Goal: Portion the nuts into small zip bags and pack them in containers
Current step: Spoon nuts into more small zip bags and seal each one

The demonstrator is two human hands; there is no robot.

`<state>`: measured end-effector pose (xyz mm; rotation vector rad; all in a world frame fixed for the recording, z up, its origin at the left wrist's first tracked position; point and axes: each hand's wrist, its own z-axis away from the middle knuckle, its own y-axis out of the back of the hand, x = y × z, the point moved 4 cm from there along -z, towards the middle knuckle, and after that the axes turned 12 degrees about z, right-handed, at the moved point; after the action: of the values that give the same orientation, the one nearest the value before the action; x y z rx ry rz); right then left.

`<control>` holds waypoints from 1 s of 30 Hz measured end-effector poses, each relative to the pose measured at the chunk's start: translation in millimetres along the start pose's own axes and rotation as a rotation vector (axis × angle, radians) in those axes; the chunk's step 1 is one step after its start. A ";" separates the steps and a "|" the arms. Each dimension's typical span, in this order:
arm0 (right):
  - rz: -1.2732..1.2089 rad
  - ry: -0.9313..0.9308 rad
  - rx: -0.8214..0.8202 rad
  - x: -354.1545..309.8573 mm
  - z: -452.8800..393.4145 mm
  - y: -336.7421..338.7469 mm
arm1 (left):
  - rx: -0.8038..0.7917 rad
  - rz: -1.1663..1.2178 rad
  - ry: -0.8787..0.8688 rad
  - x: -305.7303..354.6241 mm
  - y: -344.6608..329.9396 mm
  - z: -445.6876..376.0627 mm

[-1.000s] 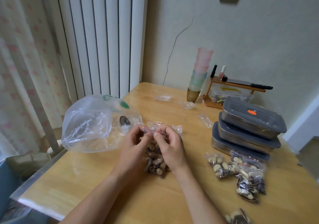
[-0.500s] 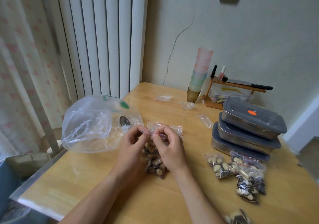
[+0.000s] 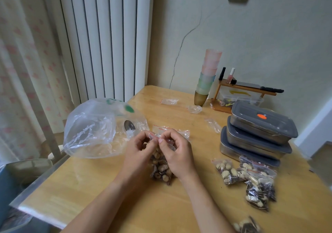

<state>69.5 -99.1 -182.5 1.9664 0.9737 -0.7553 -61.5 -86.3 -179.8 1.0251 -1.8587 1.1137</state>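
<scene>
Centre of frame, wooden table [image 3: 111, 184]. Left hand [image 3: 138, 149] and right hand [image 3: 177, 153] side by side, both pinching the red-striped top edge of a small zip bag [image 3: 160, 166] full of brown nuts; the bag's bottom rests on the table. Left of the hands: a big clear plastic bag [image 3: 93, 130], crumpled, mouth toward centre. Right edge: three lidded metal containers [image 3: 258, 134], stacked. Just below them, lower right, filled bags [image 3: 249, 179] lie in a loose heap. Empty bags [image 3: 169, 101] scattered toward the wall, upper centre.
</scene>
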 end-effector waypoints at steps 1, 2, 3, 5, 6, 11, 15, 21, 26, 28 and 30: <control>0.009 0.007 0.000 0.2 0.0 0.6 | 0.011 0.016 0.012 0.0 -0.7 0.1; 0.018 0.012 -0.002 0.4 0.2 0.9 | 0.021 0.030 0.021 -0.7 0.1 0.1; 0.025 0.013 -0.004 0.8 0.6 0.7 | 0.026 0.040 0.026 -1.8 1.5 -0.7; 0.017 0.001 -0.012 1.1 1.8 -0.5 | 0.033 0.048 0.023 -4.0 4.7 -2.0; 0.003 -0.007 -0.018 0.8 2.3 -1.4 | 0.038 0.053 0.024 -5.0 5.6 -2.4; -0.032 -0.011 -0.035 -1.3 2.9 -2.5 | 0.042 0.101 0.018 -7.7 7.5 -3.9; -0.022 -0.017 -0.035 -0.2 3.1 -2.6 | 0.045 0.070 0.025 -10.0 12.7 -6.1; -0.023 -0.023 0.015 2.7 1.7 0.1 | 0.030 0.050 0.012 -13.1 15.8 -7.6; -0.019 -0.014 0.041 1.3 1.1 -0.6 | 0.054 0.031 -0.020 -11.7 14.2 -6.4; -0.018 -0.012 0.049 1.0 1.6 -0.8 | 0.082 0.054 -0.016 -12.0 16.0 -7.2; -0.027 -0.020 0.040 1.7 2.1 -0.7 | 0.089 0.064 -0.020 -12.5 17.6 -8.2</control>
<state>69.5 -100.0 -185.1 1.9798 0.9816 -0.8143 -70.5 -70.1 -193.6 1.0360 -1.8837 1.2379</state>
